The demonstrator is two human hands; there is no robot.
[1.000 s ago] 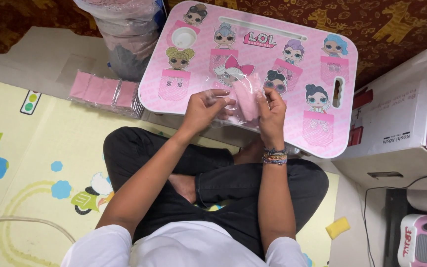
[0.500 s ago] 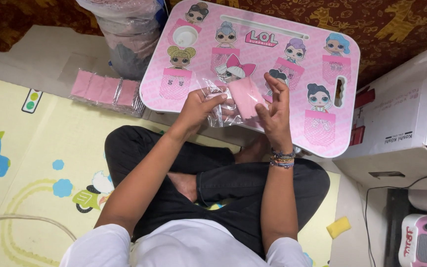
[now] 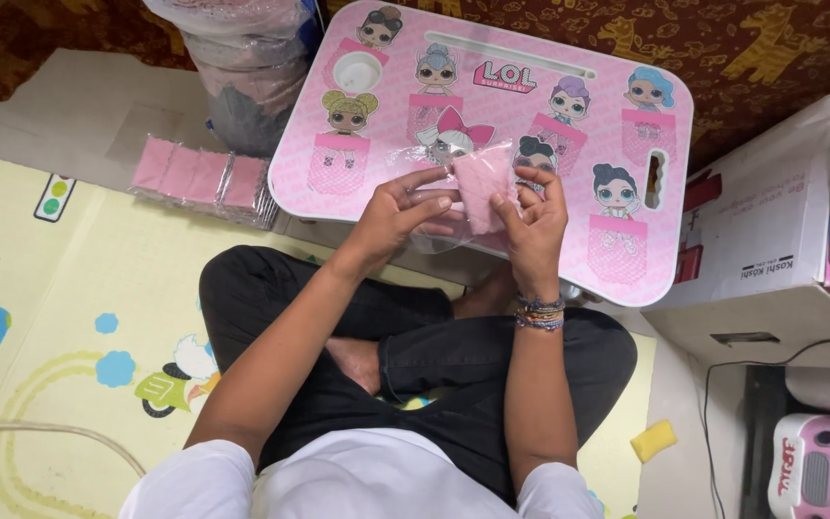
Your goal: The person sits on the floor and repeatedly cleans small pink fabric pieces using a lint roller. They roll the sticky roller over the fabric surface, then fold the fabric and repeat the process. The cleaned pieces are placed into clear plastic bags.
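While the person is sitting cross-legged, the fingers of the left hand (image 3: pixel 403 213) are curling and pinching the edge of a clear plastic bag (image 3: pixel 434 202). The bag is thin, shiny and crinkly. The fingers of the right hand (image 3: pixel 535 223) are bending around a small pink cloth (image 3: pixel 480 188) and pinching it from the 3 o'clock side. The cloth is soft and fuzzy and shaped like a long rectangle. It is sitting between the two hands, partly inside the bag, just above the near edge of the table.

Around the right wrist, a bunch of beaded bracelets (image 3: pixel 540 314) is sitting in many colours.

Under the hands, a small pink table (image 3: pixel 626 259) is lying flat. It is smooth and hard with round corners, doll pictures, a round cup hole at 11 o'clock and a long slot at 3 o'clock.

At 9 o'clock from the hands, a row of pink cloths in clear packets (image 3: pixel 204 178) is lying on the floor. At 11 o'clock, a big bulging plastic sack (image 3: pixel 242 67) is standing. At 3 o'clock, a cardboard box (image 3: pixel 770 250) is sitting. Under the legs, a soft yellow play mat (image 3: pixel 60 298) with cartoon shapes is spreading out. At 5 o'clock, a little yellow sponge (image 3: pixel 653 440) is lying.
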